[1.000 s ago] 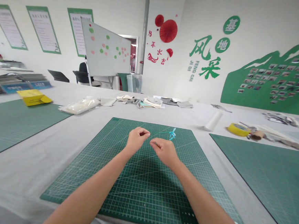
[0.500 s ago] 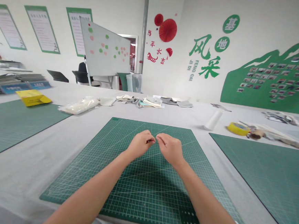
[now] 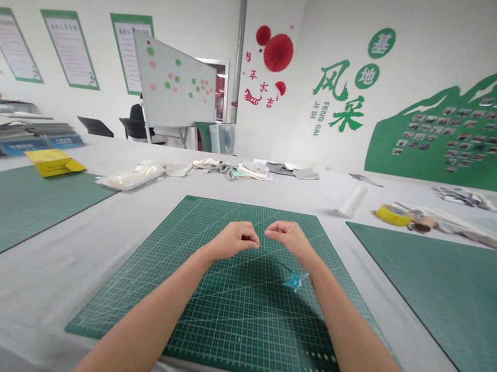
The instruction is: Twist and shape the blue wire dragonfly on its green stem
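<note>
My left hand [image 3: 236, 240] is above the cutting mat [image 3: 203, 326], its thumb and fingers pinched together. Whatever sits in that pinch is too small to make out. Close by on the right, my right hand [image 3: 289, 238] is also pinched, with a narrow gap between the two sets of fingertips; its contents cannot be made out either. Below my right wrist shows a small light-blue star-shaped piece [image 3: 295, 281] with whitish, shiny bits. A thin dark line, perhaps a cord, runs from near it up toward my fingertips; where it ends is unclear.
Further green mats lie left [image 3: 49, 205] and right [image 3: 435, 275]. A yellow box [image 3: 55, 162], a plastic-wrapped pack [image 3: 133, 176], fabric scraps [image 3: 254, 170], a whitish roll [image 3: 354, 200] and a yellow tape roll [image 3: 395, 215] are on the table. Behind stands a whiteboard [image 3: 174, 83].
My hands have moved slightly apart, the right one turning so its fingers point left. The light-blue star-shaped piece and thin dark line now show below my right hand; neither was visible before.
</note>
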Available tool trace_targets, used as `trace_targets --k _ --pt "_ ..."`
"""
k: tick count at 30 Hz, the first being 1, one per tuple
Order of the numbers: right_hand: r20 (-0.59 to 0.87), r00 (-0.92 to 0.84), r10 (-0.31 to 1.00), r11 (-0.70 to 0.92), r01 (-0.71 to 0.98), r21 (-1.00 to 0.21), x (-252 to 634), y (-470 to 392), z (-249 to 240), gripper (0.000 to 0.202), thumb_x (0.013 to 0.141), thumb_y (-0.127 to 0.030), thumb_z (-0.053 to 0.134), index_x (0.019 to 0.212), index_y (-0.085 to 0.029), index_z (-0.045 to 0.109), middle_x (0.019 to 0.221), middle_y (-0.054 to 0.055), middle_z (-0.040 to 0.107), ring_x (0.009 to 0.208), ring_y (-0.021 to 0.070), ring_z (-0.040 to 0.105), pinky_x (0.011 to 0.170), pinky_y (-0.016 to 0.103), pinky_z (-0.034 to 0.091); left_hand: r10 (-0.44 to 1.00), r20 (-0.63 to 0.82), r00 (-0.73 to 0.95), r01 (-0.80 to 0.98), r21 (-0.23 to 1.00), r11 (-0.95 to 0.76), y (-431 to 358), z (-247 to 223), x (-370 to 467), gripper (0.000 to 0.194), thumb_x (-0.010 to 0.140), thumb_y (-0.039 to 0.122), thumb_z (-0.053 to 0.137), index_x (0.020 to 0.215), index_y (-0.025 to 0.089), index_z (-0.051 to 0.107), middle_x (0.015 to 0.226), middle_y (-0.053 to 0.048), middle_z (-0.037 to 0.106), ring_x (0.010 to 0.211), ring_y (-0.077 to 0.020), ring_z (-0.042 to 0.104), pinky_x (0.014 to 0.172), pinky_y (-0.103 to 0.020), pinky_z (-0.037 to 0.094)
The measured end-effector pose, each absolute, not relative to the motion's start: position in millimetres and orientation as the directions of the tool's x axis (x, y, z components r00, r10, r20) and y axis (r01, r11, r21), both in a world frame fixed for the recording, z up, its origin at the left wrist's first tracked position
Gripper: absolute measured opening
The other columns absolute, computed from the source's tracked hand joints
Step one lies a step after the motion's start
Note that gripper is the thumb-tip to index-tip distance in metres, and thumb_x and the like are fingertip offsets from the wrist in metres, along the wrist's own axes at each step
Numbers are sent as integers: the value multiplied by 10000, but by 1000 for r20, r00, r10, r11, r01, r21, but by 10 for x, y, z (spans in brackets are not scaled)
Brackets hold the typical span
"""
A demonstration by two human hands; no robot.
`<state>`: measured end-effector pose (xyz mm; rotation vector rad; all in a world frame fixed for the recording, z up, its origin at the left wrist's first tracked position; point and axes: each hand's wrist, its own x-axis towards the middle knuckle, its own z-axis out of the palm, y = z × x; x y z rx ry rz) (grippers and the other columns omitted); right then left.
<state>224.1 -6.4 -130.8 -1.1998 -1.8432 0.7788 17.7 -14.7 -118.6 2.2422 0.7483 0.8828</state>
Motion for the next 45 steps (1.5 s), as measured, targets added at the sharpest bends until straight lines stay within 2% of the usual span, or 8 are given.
trace_targets --k 6,13,20,26,30,33,39,45 --pt "206 -280 937 306 382 -872 2242 -66 -1331 227 694 -364 629 699 -139 651 496 -61 411 468 64 301 450 203 243 685 386 618 203 763 -613 -169 -1147 174 99 741 230 612 727 182 697 746 -21 603 711 -123 566 690 -241 433" --pt "203 -227 953 273 343 -899 2133 -45 -1412 268 677 -409 632 712 -144 636 529 -45 461 447 66 321 427 209 243 834 401 377 190 848 -494 -92 -1195 172 157 739 295 607 741 153 672 741 -24 590 637 -106 520 587 -225 413" --pt "365 -229 902 431 501 -750 2003 -108 -1429 215 756 -360 557 689 -173 641 529 -43 472 490 90 380 480 213 289 894 406 188 124 893 -432 -22 -1275 182 181 731 311 599 765 141 650 673 -2 567 517 -75 442 494 -204 375" --pt "440 -291 850 514 640 -571 1831 -298 -1360 166 809 -255 505 735 -206 646 567 -37 563 510 103 466 512 214 312 880 467 88 328 821 -468 31 -1352 170 126 744 259 579 731 165 661 688 -5 605 598 -107 518 571 -229 408" --pt "478 -354 804 570 688 -449 1758 -398 -1308 179 835 -210 478 734 -215 626 653 -21 619 599 120 532 562 215 332 828 546 129 481 695 -534 -16 -1341 191 103 747 186 568 692 177 655 683 5 589 666 -114 535 629 -237 402" --pt "517 -347 783 580 707 -404 1751 -424 -1276 203 858 -209 452 745 -210 621 686 -5 632 634 127 549 591 217 345 795 577 185 524 627 -576 -59 -1322 218 114 758 155 554 710 180 654 682 8 574 668 -110 528 632 -235 391" --pt "577 -308 756 574 736 -360 1805 -434 -1243 239 892 -248 406 829 -214 634 770 20 659 709 142 580 654 232 371 756 589 287 529 560 -637 -105 -1305 246 126 770 132 551 726 180 659 729 -9 580 723 -129 534 684 -254 405" --pt "608 -242 756 536 762 -363 1909 -403 -1181 222 875 -236 426 824 -221 641 801 20 673 746 147 590 694 240 378 714 552 430 472 536 -700 -143 -1280 263 156 794 135 524 740 184 662 740 -19 575 738 -135 533 689 -255 413"
